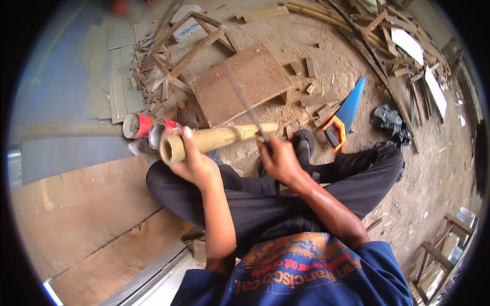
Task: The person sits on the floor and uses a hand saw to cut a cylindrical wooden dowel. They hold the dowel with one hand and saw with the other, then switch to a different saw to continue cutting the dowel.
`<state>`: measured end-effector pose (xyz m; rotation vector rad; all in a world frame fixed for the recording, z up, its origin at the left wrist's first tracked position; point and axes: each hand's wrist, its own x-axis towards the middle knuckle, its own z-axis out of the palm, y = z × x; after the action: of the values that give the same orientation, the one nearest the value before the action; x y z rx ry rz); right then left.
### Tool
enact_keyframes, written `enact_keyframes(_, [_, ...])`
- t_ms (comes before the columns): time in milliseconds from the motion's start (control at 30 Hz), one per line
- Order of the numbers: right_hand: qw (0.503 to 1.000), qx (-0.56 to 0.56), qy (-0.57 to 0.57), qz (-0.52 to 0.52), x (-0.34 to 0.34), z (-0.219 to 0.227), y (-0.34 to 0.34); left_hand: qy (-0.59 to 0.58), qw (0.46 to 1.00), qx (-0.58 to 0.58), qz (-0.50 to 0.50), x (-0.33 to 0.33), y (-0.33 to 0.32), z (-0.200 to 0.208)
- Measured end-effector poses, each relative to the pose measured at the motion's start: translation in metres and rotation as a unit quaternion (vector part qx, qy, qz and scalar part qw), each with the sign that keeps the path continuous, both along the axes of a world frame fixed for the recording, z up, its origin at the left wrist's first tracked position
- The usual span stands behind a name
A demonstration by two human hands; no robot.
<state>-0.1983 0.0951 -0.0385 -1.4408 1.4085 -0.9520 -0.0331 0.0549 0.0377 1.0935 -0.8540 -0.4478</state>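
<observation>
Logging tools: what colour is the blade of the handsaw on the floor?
Blue: the handsaw's blade shows best in the head view.

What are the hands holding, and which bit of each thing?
The left hand holds the bamboo near its wide, open end. The right hand holds a thin tool by its near end.

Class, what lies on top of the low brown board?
Small pale chips dot the brown board. The blade in the right hand hides a narrow strip, so anything there cannot be seen.
</observation>
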Motion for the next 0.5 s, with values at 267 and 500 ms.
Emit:
enact_keyframes(267, [0.994,-0.004,0.006,0.113,0.019,-0.043,0.036,-0.022,0.999,-0.003,0.039,-0.011,0.049,-0.014])
enact_keyframes(500, [0.993,-0.06,0.003,0.099,0.025,-0.04,0.041,-0.009,0.996,0.014,0.086,-0.005,0.046,-0.015])
